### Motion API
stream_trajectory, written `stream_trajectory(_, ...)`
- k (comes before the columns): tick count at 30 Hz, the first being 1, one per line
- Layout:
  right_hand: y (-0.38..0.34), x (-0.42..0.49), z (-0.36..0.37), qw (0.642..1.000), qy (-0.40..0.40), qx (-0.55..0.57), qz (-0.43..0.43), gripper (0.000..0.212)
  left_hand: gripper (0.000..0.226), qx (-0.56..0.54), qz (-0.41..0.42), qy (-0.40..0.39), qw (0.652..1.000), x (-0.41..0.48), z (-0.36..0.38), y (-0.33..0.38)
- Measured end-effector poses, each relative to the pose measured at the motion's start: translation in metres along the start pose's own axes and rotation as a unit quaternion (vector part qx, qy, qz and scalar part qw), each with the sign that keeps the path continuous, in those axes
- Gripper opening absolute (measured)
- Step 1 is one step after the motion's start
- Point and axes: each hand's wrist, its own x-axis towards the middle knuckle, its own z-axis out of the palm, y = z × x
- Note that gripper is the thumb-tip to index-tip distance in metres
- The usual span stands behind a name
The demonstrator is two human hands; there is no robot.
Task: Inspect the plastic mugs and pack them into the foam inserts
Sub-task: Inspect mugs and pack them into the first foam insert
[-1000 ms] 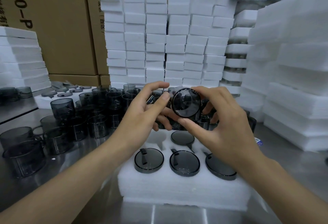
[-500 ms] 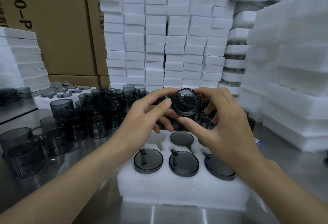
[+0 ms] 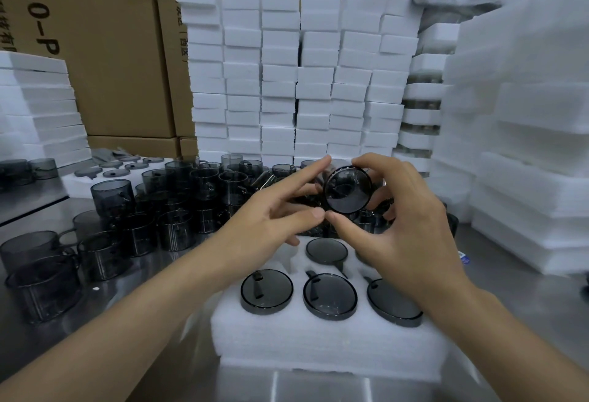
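1. A smoky grey translucent plastic mug (image 3: 347, 189) is held in the air just above the far edge of the white foam insert (image 3: 318, 338). It lies on its side with one round end facing the camera.
2. The right hand (image 3: 401, 229) has its grip grasping the mug. The thumb is under the lower rim and the fingers curl over the top and far side.
3. The left hand (image 3: 274, 220) also has its grip on the mug, pinching the rim. The forefinger stretches along the upper left edge. The thumb tip sits at the lower left, touching the right thumb tip.
4. The insert lies on the shiny steel table (image 3: 510, 322). Packed grey mugs (image 3: 330, 296) sit sunk in its round pockets, three in the near row and one in the far row. The far right pocket is hidden by the right hand.
5. Left of the insert, a crowd of loose grey mugs (image 3: 178, 210) stands on the table.
6. Beyond the insert rise stacks of white foam blocks (image 3: 287, 83), with brown cardboard boxes (image 3: 111, 51) behind them. Right of the insert are piles of white foam sheets (image 3: 526, 146).
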Motion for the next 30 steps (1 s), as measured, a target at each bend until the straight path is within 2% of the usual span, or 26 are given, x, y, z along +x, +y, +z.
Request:
stream_trajectory(3,-0.003,0.001,-0.001,0.998,0.021,0.046,0.025,0.06,0.076,-0.023,-0.007,-0.017,1.0,-0.001,0.003,-0.002)
stream_trajectory(5,-0.005,0.003,-0.002,0.992,0.037,0.109,0.045,0.061,0.074,-0.051,-0.019,-0.002,0.998,0.0,0.003,-0.002)
stream_trajectory(7,-0.008,0.004,-0.003,0.983,0.045,0.17,0.057,0.06,0.057,-0.058,-0.021,0.019,0.998,0.002,0.001,-0.002)
stream_trajectory(9,-0.009,0.004,-0.004,0.977,0.053,0.195,0.066,0.062,0.03,-0.044,-0.007,0.048,0.998,0.002,0.0,-0.002)
stream_trajectory(12,-0.01,0.004,-0.002,0.975,0.049,0.201,0.084,0.061,0.018,-0.075,0.005,0.09,0.993,0.002,-0.002,-0.001)
stream_trajectory(21,-0.012,0.001,-0.001,0.982,0.031,0.139,0.121,0.064,0.02,-0.081,-0.006,0.132,0.988,0.003,-0.003,-0.001)
stream_trajectory(30,-0.018,0.002,-0.001,0.977,-0.002,0.131,0.166,0.069,0.024,-0.096,-0.023,0.152,0.983,0.004,-0.002,-0.006)
